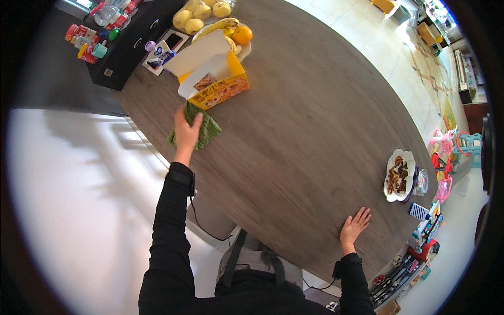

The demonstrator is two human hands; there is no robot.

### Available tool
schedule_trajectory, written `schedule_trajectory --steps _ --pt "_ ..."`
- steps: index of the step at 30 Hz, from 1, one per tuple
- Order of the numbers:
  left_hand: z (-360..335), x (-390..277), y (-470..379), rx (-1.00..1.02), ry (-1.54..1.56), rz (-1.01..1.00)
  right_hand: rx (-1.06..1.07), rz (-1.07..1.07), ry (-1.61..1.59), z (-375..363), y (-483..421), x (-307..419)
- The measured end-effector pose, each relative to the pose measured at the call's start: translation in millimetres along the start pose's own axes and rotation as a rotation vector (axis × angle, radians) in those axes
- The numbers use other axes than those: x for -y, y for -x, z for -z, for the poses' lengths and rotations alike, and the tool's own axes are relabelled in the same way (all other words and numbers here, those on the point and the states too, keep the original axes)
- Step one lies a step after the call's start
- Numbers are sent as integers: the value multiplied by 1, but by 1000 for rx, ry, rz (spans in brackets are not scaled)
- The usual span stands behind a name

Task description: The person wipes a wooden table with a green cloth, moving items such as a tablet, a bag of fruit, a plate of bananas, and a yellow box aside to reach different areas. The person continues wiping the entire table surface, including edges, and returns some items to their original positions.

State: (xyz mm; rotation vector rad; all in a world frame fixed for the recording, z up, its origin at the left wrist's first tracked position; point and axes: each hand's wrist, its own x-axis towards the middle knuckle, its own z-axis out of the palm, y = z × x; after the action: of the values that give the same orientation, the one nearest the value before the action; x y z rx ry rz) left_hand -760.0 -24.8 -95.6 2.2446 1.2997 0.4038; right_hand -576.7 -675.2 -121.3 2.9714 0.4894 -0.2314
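My left hand [186, 130] lies on a green cloth [208, 132] on the dark wood-look table [291, 130], thumb and fingers spread over it; whether it grips the cloth is hard to tell. Just beyond the cloth stands a yellow food box [222, 92] with its lid raised and some brown food inside. My right hand [354, 226] rests flat on the tabletop near the front edge at the right, fingers apart, holding nothing. Further right is a white scalloped dish [399, 175] with brown food pieces.
Behind the box are a plate of fruit with an orange [242, 35] and bananas, and a bag of yellow fruit [201, 12]. A small pouch with a purple cap [150, 46] lies at the left. A black cabinet [118, 59] with bottles adjoins the table; a clear bag [421, 183] sits beside the dish.
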Motion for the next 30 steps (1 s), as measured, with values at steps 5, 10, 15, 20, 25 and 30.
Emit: schedule_trajectory --steps 5,10,15,20,25,30 --pt "9 -30 -56 -44 332 -124 -14 28 -97 15 -7 18" --pt "-28 -80 -58 4 633 -89 -128 319 -191 30 -30 91" --pt "-69 -144 -61 -3 679 -140 -35 508 -224 38 -43 166" --pt "-58 -126 -32 50 9 -34 -38 531 -150 38 -42 195" --pt "-7 -34 19 287 -399 383 -10 511 -117 36 -41 198" --pt "-25 -2 -8 142 -504 167 -63 539 -110 34 -42 199"
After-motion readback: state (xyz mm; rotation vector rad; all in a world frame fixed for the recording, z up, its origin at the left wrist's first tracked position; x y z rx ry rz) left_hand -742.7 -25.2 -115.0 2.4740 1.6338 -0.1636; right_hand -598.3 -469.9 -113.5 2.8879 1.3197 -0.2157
